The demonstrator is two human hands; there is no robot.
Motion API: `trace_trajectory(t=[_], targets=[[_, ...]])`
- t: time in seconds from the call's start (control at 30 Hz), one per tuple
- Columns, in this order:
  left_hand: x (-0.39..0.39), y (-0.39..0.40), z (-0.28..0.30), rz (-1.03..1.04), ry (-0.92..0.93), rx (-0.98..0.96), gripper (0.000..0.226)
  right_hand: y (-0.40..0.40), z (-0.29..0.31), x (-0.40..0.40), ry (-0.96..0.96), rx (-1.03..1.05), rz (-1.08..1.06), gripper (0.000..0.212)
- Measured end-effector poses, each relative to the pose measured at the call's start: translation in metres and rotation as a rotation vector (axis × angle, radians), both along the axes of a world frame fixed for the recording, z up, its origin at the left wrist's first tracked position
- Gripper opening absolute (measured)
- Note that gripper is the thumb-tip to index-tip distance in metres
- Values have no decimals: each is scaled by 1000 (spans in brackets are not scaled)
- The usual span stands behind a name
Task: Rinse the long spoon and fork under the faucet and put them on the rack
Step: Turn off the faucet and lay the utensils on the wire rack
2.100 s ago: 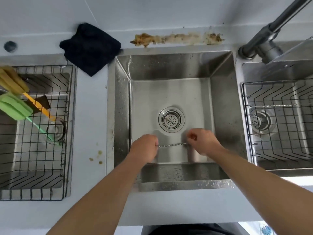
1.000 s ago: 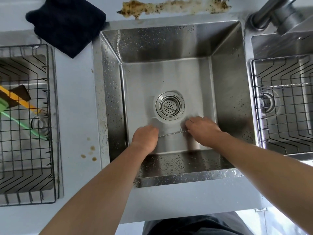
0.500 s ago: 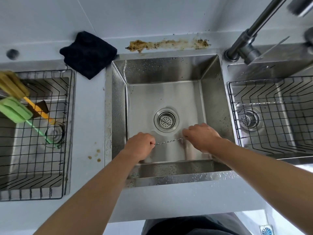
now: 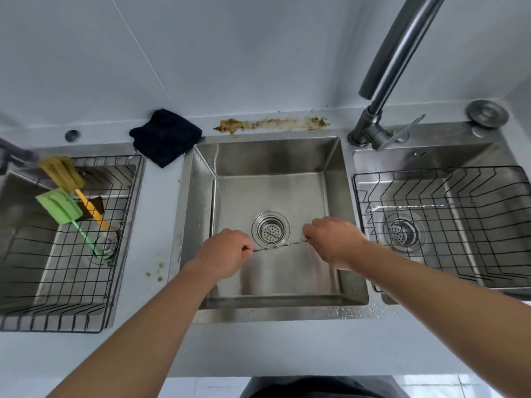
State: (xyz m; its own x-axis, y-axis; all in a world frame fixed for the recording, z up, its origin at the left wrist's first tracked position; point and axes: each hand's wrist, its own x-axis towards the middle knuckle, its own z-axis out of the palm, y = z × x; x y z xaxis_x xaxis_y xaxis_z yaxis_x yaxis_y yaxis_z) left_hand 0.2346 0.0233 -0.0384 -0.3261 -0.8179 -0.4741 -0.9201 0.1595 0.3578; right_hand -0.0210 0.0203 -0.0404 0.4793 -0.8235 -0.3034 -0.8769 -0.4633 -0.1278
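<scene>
Head view: both hands pinch one thin twisted-handled utensil (image 4: pixel 280 246) over the middle sink (image 4: pixel 198 214).
Left hand (image 4: pixel 227 252) and right hand (image 4: pixel 334 239) each grip an end; it looks light, stiff, likely slippery, best held near the ends. Another lies in the right rack (image 4: pixel 431 170).

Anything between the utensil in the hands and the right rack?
Nothing visible. Left hand and right hand hold the thin twisted-handle metal utensil over the middle sink; the black wire rack sits open-topped just right.
</scene>
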Motion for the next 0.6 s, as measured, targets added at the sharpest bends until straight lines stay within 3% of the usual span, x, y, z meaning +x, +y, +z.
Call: trace_trajectory(t=[0.43, 0.6], targets=[[-77, -7, 62, -1, -43, -157, 26, -16, 47, -79, -206, -124, 31, 9], [-120, -13, 64, -5, -42, -195, 13, -9, 54, -129, -236, -100, -16, 9]])
